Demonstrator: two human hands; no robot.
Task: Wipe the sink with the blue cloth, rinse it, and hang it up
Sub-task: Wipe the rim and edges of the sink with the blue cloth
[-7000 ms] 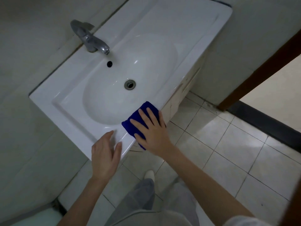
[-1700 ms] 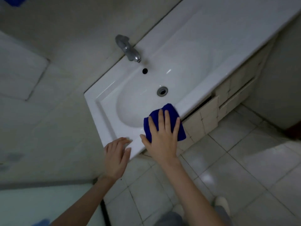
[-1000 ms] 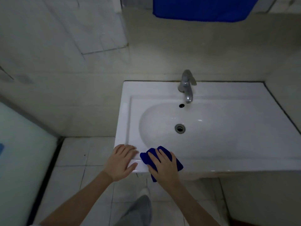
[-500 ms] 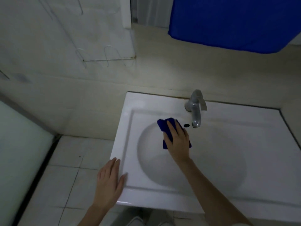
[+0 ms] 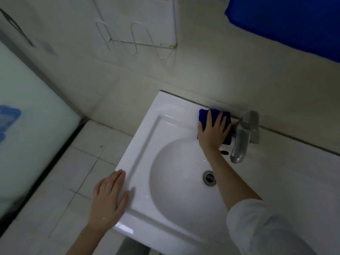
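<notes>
While my right hand (image 5: 213, 134), fingers straight, is pressing the blue cloth (image 5: 203, 115) onto the back rim of the glossy sink (image 5: 141, 151) beside the metal tap (image 5: 242, 137), my left hand (image 5: 109, 197) is lying flat on its edge.

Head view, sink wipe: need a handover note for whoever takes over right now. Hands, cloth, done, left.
Left hand: open, flat on the sink's front-left rim, holding nothing.
Right hand: fingers spread flat, pressing the blue cloth.
Cloth: folded, on the sink's back ledge by the wall, just left of the tap.
Done: wiping is underway at the back ledge; how much is wiped can't be judged from this view.
Left: finish wiping, rinse the cloth (no water seen at the tap), then hang it up. A wire rack is on the wall above.
</notes>
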